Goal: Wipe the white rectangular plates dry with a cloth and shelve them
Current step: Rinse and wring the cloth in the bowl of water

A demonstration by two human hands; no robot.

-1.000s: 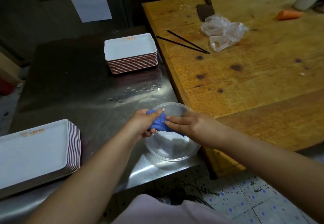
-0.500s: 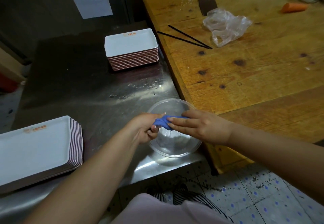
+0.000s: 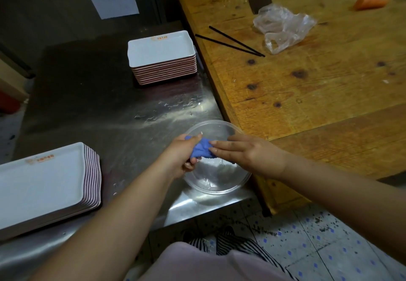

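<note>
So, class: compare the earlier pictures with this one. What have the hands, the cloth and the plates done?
Little changed. The left hand keeps gripping the blue cloth over the clear bowl; the right hand still lies on it, fingers now straighter. Both plate stacks, near and far, stayed put; only the camera shifted.

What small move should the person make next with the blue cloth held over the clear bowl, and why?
Probably lift the blue cloth clear of the clear bowl and carry it to the near stack of white rectangular plates. The left hand grips the bunched cloth, the right hand lies straight-fingered against it, and neither plate stack is being touched.
</note>
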